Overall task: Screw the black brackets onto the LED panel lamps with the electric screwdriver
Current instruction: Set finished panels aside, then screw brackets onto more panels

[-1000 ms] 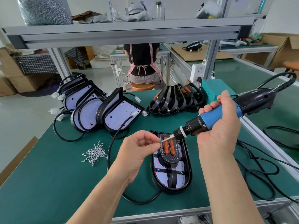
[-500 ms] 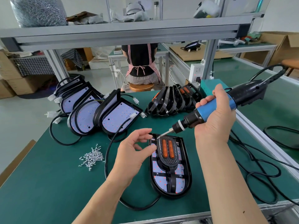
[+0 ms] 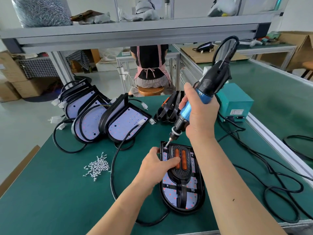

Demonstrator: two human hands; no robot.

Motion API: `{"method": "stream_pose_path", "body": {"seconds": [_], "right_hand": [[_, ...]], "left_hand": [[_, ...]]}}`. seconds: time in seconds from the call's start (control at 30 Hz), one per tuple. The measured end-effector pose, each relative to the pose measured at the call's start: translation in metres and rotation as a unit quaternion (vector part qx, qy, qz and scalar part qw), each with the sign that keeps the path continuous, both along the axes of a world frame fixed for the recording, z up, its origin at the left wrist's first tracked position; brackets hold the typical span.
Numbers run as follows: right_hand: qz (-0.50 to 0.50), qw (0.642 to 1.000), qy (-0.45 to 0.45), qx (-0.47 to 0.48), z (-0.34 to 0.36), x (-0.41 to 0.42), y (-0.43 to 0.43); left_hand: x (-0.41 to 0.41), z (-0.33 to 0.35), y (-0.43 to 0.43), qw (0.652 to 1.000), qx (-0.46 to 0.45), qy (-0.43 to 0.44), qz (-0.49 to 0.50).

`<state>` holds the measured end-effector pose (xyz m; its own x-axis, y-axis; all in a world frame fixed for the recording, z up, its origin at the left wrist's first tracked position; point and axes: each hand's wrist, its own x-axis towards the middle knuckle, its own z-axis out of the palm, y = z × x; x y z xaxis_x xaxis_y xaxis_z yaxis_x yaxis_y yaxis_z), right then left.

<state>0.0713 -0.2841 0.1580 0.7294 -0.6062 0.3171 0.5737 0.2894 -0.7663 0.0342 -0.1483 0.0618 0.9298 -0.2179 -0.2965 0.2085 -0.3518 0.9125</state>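
Observation:
An LED panel lamp lies flat on the green table in front of me, with a black bracket carrying two orange strips on top of it. My left hand rests on the lamp's left side, fingers laid over the bracket and thumb at the lamp's edge. My right hand grips the blue-and-black electric screwdriver, held steeply. Its bit tip touches the lamp's far left corner, where a screw sits.
A pile of loose screws lies left of the lamp. Several more lamps lean together at the back left, several spare brackets behind the screwdriver. A teal power box stands at right, black cables looping beside it. A person sits beyond the table.
The screwdriver has swung from nearly level to steep, and its bit has come down onto the lamp's far left corner. My left hand left the bit tip and now presses on the lamp and bracket.

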Motion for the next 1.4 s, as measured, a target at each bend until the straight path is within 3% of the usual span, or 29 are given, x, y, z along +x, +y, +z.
{"method": "stream_pose_path", "body": {"seconds": [0.67,1.0,1.27,1.4], "right_hand": [[0.032,0.998,0.024,-0.051,-0.011,0.005,0.003],[0.052,0.995,0.013,-0.08,-0.019,0.009,0.006],[0.059,0.997,0.026,-0.052,-0.019,-0.005,-0.008],[0.006,1.0,0.006,-0.013,0.014,-0.015,-0.027]], "left_hand": [[0.005,-0.011,0.0,0.993,-0.115,0.025,-0.003],[0.005,-0.014,0.0,0.993,-0.119,0.007,-0.01],[0.003,-0.009,0.002,0.993,-0.118,0.015,-0.01],[0.004,-0.007,0.003,0.994,-0.108,0.021,-0.012]]}}
